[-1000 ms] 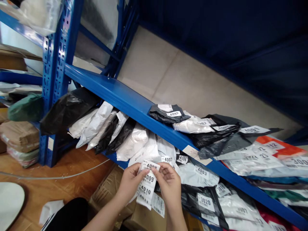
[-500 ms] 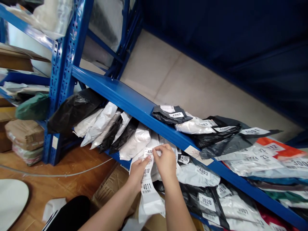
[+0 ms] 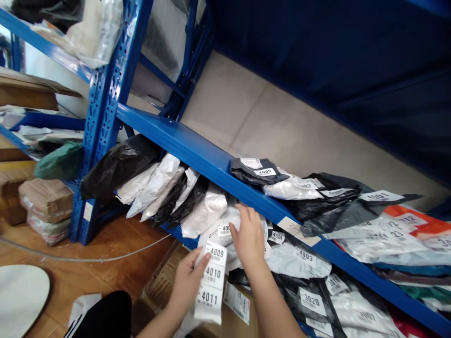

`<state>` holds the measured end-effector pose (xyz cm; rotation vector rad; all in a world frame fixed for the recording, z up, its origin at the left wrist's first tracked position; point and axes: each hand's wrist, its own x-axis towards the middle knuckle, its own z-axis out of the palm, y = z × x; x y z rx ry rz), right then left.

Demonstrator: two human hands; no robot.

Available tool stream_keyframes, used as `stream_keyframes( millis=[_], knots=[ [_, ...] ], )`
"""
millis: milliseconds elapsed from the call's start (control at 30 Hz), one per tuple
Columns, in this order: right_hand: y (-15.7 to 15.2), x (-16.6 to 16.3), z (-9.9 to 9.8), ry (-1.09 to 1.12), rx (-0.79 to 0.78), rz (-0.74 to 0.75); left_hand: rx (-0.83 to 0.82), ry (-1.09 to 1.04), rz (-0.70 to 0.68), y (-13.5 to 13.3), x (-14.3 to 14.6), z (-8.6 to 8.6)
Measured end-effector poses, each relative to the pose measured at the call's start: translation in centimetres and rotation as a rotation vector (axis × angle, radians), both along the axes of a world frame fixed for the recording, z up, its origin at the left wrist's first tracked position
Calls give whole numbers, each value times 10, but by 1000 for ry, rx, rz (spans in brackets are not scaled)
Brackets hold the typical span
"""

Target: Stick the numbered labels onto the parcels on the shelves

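My left hand [image 3: 190, 279] pinches a strip of white number labels [image 3: 211, 281] printed 4009, 4010 and 4011, which hangs in front of the lower shelf. Up and to the right, my right hand [image 3: 249, 234] has its thumb at the edge of a single label [image 3: 224, 229], its last digit covered. That label lies over a white plastic mailer bag [image 3: 213, 237]; whether it is stuck down I cannot tell. My right fingers reach over the bags behind it. White and black mailers [image 3: 206, 206] stand in a row to the left.
A blue shelf beam [image 3: 197, 150] slants across above my hands. On the upper shelf lie bags, among them a black one labelled 4005 [image 3: 260, 172]. Below are bags marked 4003 [image 3: 296, 258] and 3020 [image 3: 310, 300]. A cardboard box [image 3: 165, 277] stands under the strip.
A label has come off the top of the strip and is now by my right hand, against the white bag. My left hand has moved down and left with the remaining strip.
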<state>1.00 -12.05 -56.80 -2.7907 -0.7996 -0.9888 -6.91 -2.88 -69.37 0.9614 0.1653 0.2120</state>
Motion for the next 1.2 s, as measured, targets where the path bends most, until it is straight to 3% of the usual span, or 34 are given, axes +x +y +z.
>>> stream_keyframes(
  millis=[100,167,267,367,533,667,767,833,1000,1200],
  knots=[
    [-2,-4,8,122,-379,303,-39,-61,91,29,8,7],
    [-5,-7,15,233,-464,413,-66,-98,130,43,16,16],
    [-4,-9,25,239,-246,423,-188,-143,93,49,30,33],
    [11,-4,27,87,-11,376,-336,-174,88,41,48,48],
    [44,13,15,-58,-74,235,-453,-141,210,23,82,61],
    [51,19,13,-90,-171,128,-487,-69,325,16,100,65],
    [52,18,11,-56,-153,97,-495,-18,398,14,107,68],
    [54,19,6,-35,-71,72,-496,-5,437,14,109,71],
    [57,28,-10,167,346,-2,-525,-37,425,14,105,73],
    [64,42,-11,281,532,58,-597,-110,369,12,103,67]
  ],
)
